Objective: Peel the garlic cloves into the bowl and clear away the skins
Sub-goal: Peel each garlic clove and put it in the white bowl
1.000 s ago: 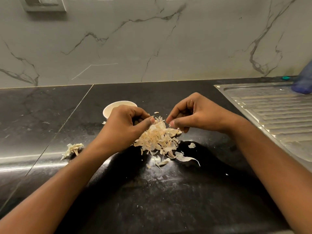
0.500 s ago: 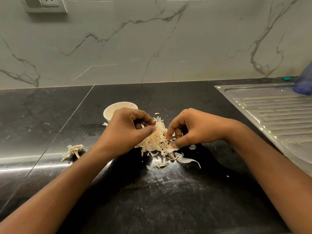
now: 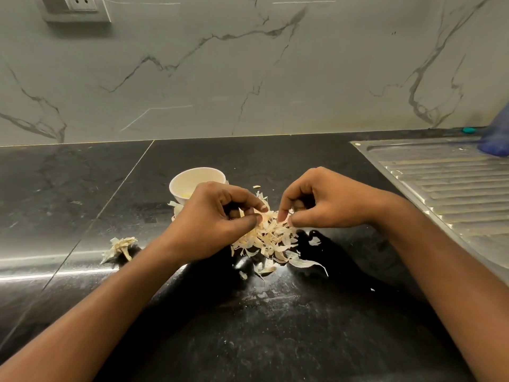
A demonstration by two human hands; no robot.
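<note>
Far left, top: wall socket (image 3: 80,4) on the marble-look backsplash.

Left on the black counter (image 3: 275,326): a dried garlic stem scrap (image 3: 119,248), lying alone, well apart from the main heap.

Left of centre: small white bowl (image 3: 197,179), upright, behind the left hand, which covers part of it. A pale yellow patch shows low inside; I can't make out single cloves.

Left hand (image 3: 217,227): fingers curled, thumb and forefinger tips meeting at the left top edge of the heap. A pale sliver shows inside the curl. I can't tell whether it is clove or skin, or whether the hand actually holds it.

Centre: garlic skins (image 3: 268,238), a loose papery heap on the counter between the two hands, with a few flakes scattered toward me.

Right hand (image 3: 322,201): fingers curled, forefinger and thumb tips down in the top of the heap, pinching skins.

Right: steel ribbed drainboard (image 3: 446,188) set into the counter. At its far corner, a blurred blue object (image 3: 495,139), with a small teal bit (image 3: 469,130) just beside it.
</note>
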